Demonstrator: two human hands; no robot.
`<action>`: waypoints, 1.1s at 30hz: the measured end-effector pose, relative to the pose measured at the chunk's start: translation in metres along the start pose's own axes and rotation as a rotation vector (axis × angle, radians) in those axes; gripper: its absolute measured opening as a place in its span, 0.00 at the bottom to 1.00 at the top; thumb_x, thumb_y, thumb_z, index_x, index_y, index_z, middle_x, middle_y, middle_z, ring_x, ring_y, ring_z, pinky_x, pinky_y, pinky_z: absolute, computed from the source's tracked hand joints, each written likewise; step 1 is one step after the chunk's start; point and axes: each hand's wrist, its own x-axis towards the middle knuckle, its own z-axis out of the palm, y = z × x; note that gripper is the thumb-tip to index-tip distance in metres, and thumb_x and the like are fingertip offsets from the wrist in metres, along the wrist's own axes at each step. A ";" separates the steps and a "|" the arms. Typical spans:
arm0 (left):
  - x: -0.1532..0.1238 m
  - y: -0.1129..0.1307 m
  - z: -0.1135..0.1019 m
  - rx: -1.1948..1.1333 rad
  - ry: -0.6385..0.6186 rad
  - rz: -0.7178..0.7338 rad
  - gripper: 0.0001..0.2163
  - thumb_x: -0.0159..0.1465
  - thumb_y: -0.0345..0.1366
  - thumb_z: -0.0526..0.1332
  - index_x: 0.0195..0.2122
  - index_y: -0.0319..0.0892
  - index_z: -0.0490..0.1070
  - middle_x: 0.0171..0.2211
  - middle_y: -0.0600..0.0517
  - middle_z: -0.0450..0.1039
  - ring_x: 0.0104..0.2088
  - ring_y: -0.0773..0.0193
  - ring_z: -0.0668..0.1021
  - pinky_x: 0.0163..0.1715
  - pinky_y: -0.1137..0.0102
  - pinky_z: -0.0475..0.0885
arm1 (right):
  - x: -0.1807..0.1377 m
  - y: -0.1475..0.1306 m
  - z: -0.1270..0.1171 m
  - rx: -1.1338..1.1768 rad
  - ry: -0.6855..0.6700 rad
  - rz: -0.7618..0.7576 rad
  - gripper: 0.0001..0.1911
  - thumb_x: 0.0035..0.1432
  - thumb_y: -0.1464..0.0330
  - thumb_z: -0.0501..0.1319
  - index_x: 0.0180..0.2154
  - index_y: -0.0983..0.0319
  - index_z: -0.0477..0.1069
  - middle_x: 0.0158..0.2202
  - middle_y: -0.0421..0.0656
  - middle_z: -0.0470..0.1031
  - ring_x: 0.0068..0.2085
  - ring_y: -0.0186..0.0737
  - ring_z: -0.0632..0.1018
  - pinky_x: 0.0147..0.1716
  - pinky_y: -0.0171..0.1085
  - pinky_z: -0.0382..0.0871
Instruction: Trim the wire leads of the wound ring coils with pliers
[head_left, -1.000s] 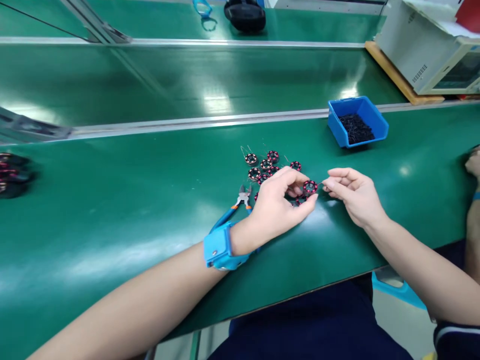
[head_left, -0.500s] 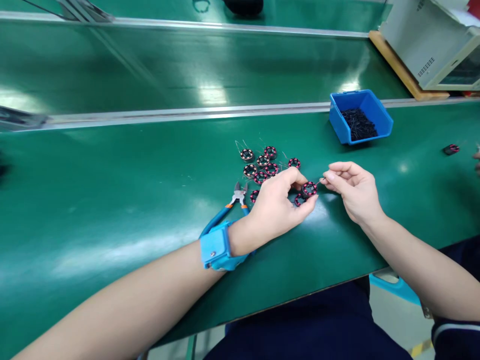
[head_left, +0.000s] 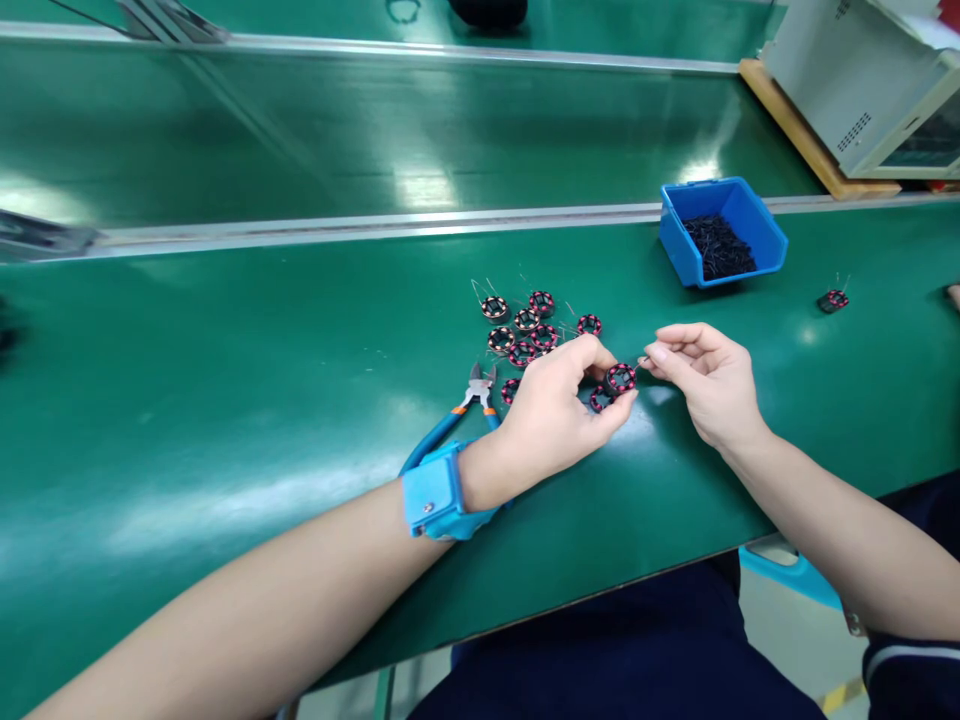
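Compared with half a second ago, a lone wound coil [head_left: 832, 300] stands farther left on the green bench [head_left: 225, 380], nearer the blue bin [head_left: 681, 247], its leads pointing upward; less of a co-worker's hand [head_left: 955, 295] shows.

No lettering, numbers or signs legible, though view blurs.

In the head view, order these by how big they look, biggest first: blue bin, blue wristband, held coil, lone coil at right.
1. Blue bin
2. Blue wristband
3. Held coil and lone coil, unranked: they look close in size, and nearness to the camera makes it unsure.
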 end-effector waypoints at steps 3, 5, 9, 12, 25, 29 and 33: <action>0.000 0.000 0.000 -0.008 -0.002 0.008 0.07 0.54 0.31 0.65 0.30 0.40 0.66 0.28 0.53 0.73 0.28 0.66 0.74 0.30 0.71 0.69 | 0.000 0.001 0.000 -0.021 -0.009 -0.032 0.13 0.44 0.67 0.73 0.32 0.61 0.74 0.27 0.37 0.78 0.29 0.34 0.81 0.33 0.34 0.78; -0.001 0.000 0.000 -0.011 -0.001 0.017 0.07 0.54 0.31 0.65 0.30 0.40 0.66 0.28 0.53 0.73 0.28 0.66 0.74 0.30 0.71 0.69 | -0.001 0.000 0.000 -0.041 -0.014 -0.055 0.12 0.46 0.67 0.72 0.33 0.61 0.74 0.27 0.38 0.78 0.29 0.34 0.81 0.33 0.33 0.78; -0.002 0.000 0.000 -0.025 -0.003 0.022 0.07 0.55 0.31 0.65 0.30 0.40 0.66 0.29 0.52 0.73 0.29 0.65 0.75 0.31 0.70 0.70 | -0.003 -0.001 -0.001 -0.086 -0.025 -0.091 0.10 0.47 0.68 0.71 0.33 0.61 0.74 0.28 0.38 0.79 0.30 0.35 0.81 0.33 0.34 0.78; -0.002 0.000 -0.001 -0.033 -0.010 0.024 0.07 0.55 0.32 0.65 0.30 0.40 0.66 0.30 0.52 0.74 0.30 0.65 0.75 0.32 0.70 0.71 | -0.004 -0.002 -0.002 -0.106 -0.036 -0.108 0.10 0.48 0.69 0.71 0.34 0.61 0.74 0.29 0.39 0.79 0.31 0.35 0.81 0.34 0.34 0.78; -0.005 -0.001 0.000 -0.001 -0.012 0.109 0.06 0.57 0.32 0.64 0.32 0.40 0.66 0.31 0.49 0.74 0.32 0.63 0.76 0.35 0.67 0.72 | -0.006 -0.004 -0.003 -0.181 -0.051 -0.142 0.09 0.49 0.69 0.70 0.35 0.61 0.73 0.30 0.39 0.79 0.31 0.35 0.81 0.33 0.34 0.77; -0.004 -0.001 0.000 -0.013 -0.024 0.081 0.06 0.57 0.33 0.64 0.32 0.40 0.66 0.31 0.49 0.74 0.32 0.63 0.75 0.34 0.67 0.72 | -0.006 -0.005 -0.002 -0.105 -0.063 -0.058 0.12 0.47 0.65 0.72 0.32 0.61 0.73 0.27 0.39 0.78 0.29 0.37 0.81 0.32 0.36 0.78; -0.004 -0.001 0.000 -0.032 -0.031 0.055 0.06 0.57 0.33 0.63 0.31 0.41 0.65 0.31 0.50 0.74 0.32 0.63 0.75 0.34 0.67 0.72 | -0.005 -0.005 -0.003 -0.133 -0.118 -0.012 0.14 0.44 0.62 0.73 0.30 0.61 0.73 0.25 0.39 0.77 0.27 0.36 0.80 0.30 0.36 0.77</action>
